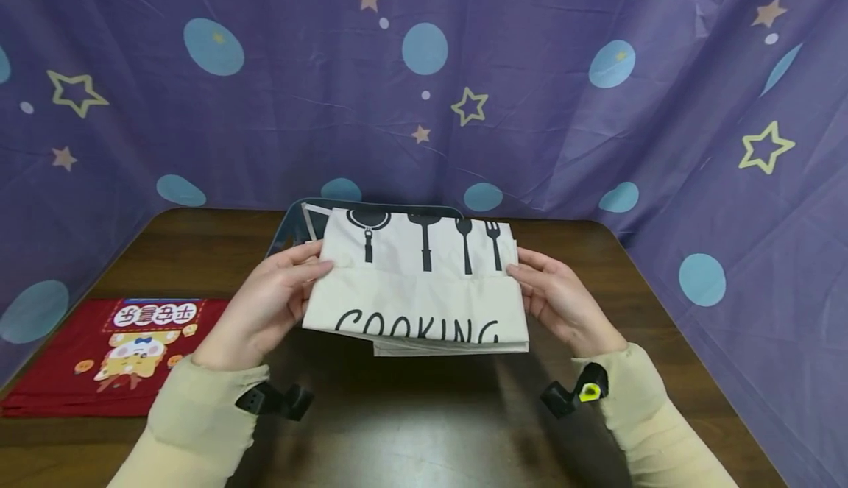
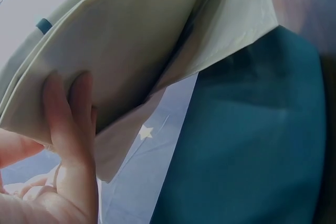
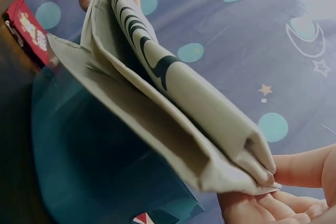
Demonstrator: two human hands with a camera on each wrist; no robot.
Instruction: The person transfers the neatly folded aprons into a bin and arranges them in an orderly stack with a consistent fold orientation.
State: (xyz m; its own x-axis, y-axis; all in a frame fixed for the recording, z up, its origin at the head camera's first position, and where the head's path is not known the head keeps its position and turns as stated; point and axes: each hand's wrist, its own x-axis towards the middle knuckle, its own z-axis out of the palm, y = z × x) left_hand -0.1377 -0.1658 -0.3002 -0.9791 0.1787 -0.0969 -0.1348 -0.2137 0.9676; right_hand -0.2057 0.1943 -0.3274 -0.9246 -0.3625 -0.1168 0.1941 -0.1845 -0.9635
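A folded off-white apron [image 1: 411,293], printed with black kitchen utensils and the word COOKING, is held up above the table in the middle of the head view. My left hand [image 1: 268,304] pinches its left edge, thumb on the printed face and fingers behind. At the opposite edge my right hand [image 1: 563,300] grips it the same way. In the left wrist view, fingertips of the left hand [image 2: 68,129] press the apron's plain back layers [image 2: 121,40]. The right wrist view shows the apron's stacked folds [image 3: 157,103] gaping apart at the lower edge.
A blue-teal bin [image 1: 283,229] stands behind the apron, mostly hidden by it; its contents are hard to make out. Folded red cloth [image 1: 59,355] with a cartoon print lies on the brown table [image 1: 596,267] at left. A purple patterned curtain [image 1: 530,127] closes the back and sides.
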